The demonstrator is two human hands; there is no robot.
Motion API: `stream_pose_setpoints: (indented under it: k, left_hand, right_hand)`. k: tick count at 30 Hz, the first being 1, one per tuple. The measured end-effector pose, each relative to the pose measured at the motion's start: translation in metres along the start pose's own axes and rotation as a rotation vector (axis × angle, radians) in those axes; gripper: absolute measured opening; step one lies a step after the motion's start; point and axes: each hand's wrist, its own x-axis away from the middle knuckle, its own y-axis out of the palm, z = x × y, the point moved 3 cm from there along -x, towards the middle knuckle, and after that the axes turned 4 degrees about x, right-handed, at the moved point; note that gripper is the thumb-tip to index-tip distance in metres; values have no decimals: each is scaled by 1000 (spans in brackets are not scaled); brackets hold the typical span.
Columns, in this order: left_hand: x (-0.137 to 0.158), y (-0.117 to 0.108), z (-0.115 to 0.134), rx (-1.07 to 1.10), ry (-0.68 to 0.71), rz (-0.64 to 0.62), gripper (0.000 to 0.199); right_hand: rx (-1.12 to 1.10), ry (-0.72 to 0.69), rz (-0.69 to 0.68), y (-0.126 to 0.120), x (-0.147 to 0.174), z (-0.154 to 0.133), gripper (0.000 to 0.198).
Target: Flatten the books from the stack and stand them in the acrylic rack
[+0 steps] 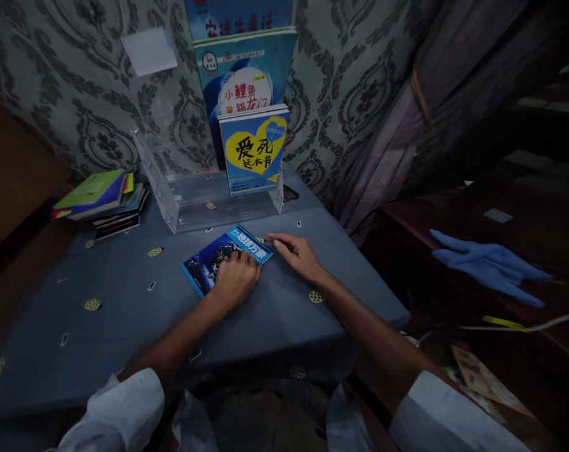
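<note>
A blue book (217,254) with a picture of the earth on its cover lies slanted on the cloth-covered table. Across its lower right part rests my left hand (238,276), fingers bent and closed over the cover, thumb side at the book's edge. My right hand (299,254) is just off the book's right corner, fingers stretched out, holding nothing. Behind the book stands a clear plastic rack (209,210). On its right side are upright books: a blue one with a yellow heart (254,154) in front and a teal one (247,63) higher behind it.
A pile of books and booklets (98,198) sits at the table's left. White paper (149,50) is on the patterned wall. A dark object (290,193) lies beside the rack. To the right, blue gloves (489,260) lie on a dark red surface, near a tied curtain (397,125).
</note>
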Motion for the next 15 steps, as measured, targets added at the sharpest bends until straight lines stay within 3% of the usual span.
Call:
stream_pose_setpoints:
  k: [4, 9, 12, 15]
  left_hand:
    - [-2, -5, -14, 64, -41, -75, 31]
    - [-1, -6, -54, 56, -250, -71, 38]
    - [1, -3, -71, 112, -353, -104, 47]
    - [2, 1, -78, 160, -368, -109, 47]
  right_hand:
    - [-55, 38, 19, -2, 0, -3, 36]
    - [-175, 42, -238, 8, 5, -12, 36]
    - [-105, 35, -277, 12, 6, -15, 33]
    - [57, 16, -216, 10, 5, -15, 32]
